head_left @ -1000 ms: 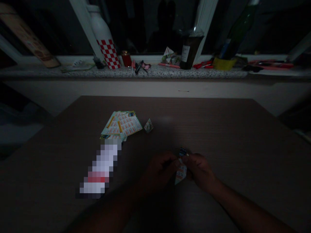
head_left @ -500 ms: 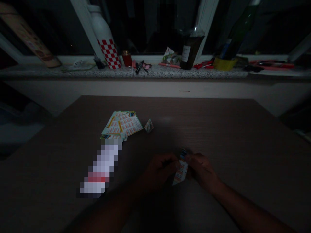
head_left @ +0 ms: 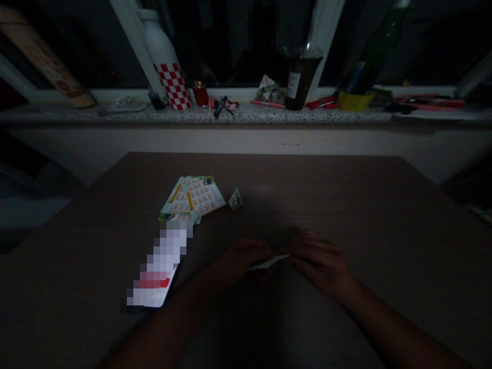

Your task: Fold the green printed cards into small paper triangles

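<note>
Low over the table, a folded printed paper slip (head_left: 269, 262) is seen nearly edge-on between my two hands. My left hand (head_left: 242, 259) pinches its left part, and the fingers cover much of that end. At the slip's pointed right tip, the thumb and fingers of my right hand (head_left: 323, 264) come together on it. Beyond my left hand lies a fanned pile of printed paper tickets (head_left: 203, 199) with rows of red print. Just right of that pile is a small folded paper piece (head_left: 236, 200), pointed at the top.
A lit phone (head_left: 159, 271), its screen blurred out, lies left of my left forearm on the wooden table (head_left: 326, 195). Along the granite windowsill (head_left: 246, 117) stand a checkered bottle (head_left: 169, 72), a dark plastic cup (head_left: 302, 82) and a green bottle (head_left: 378, 46).
The slip has turned from showing its printed face upright to lying nearly edge-on and sideways. My right hand has flattened, its fingers now stretched leftward; my left hand has shifted slightly left.
</note>
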`<state>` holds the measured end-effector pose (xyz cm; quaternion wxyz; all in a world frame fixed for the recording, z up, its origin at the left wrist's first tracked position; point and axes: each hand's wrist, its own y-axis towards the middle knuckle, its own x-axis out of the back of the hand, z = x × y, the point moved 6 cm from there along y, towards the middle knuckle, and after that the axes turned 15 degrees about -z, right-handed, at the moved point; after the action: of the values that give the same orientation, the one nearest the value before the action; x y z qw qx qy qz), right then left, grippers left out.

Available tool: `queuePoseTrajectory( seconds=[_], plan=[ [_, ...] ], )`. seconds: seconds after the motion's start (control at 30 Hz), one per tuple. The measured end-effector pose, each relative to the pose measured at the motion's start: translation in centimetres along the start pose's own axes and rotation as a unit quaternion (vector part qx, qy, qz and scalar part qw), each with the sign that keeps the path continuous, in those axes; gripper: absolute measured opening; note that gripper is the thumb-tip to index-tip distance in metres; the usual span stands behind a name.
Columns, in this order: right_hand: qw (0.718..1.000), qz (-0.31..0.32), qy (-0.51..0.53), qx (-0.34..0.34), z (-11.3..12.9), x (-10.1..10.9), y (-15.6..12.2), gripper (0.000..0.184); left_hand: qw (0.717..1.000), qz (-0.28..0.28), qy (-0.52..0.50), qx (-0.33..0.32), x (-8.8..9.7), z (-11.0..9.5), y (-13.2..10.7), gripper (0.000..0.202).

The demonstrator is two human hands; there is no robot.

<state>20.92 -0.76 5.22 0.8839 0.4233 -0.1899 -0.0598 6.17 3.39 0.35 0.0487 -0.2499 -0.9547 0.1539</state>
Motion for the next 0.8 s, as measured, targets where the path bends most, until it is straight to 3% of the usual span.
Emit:
queuePoseTrajectory(
  seconds=[0.1,0.2,0.27,0.33,0.5,0.8],
  plan=[
    [0.999,0.021,-0.024,-0.033,-0.5,0.2,-0.2,0.014,0.976,-0.087,0.146,-0.139,1.6,-2.4,-0.5,0.032],
    [0.997,0.026,-0.036,-0.064,-1.0,0.4,-0.7,0.012,0.934,-0.07,0.237,-0.258,1.2,-4.0,-1.5,0.027],
    [0.996,0.027,-0.04,-0.074,-1.3,0.5,-1.0,0.012,0.915,-0.06,0.27,-0.294,0.8,-4.0,-1.7,0.027],
    [0.995,0.029,-0.049,-0.079,-1.4,0.4,-1.2,0.012,0.913,-0.06,0.277,-0.294,0.6,-3.6,-1.6,0.026],
    [0.994,0.037,-0.054,-0.091,-1.0,0.3,-0.9,0.01,0.944,-0.06,0.223,-0.237,0.5,-2.5,-1.1,0.027],
    [0.981,0.038,-0.013,-0.192,-1.1,0.2,-0.5,0.01,0.971,-0.047,0.131,-0.192,0.5,-2.5,-1.2,0.026]
  ],
)
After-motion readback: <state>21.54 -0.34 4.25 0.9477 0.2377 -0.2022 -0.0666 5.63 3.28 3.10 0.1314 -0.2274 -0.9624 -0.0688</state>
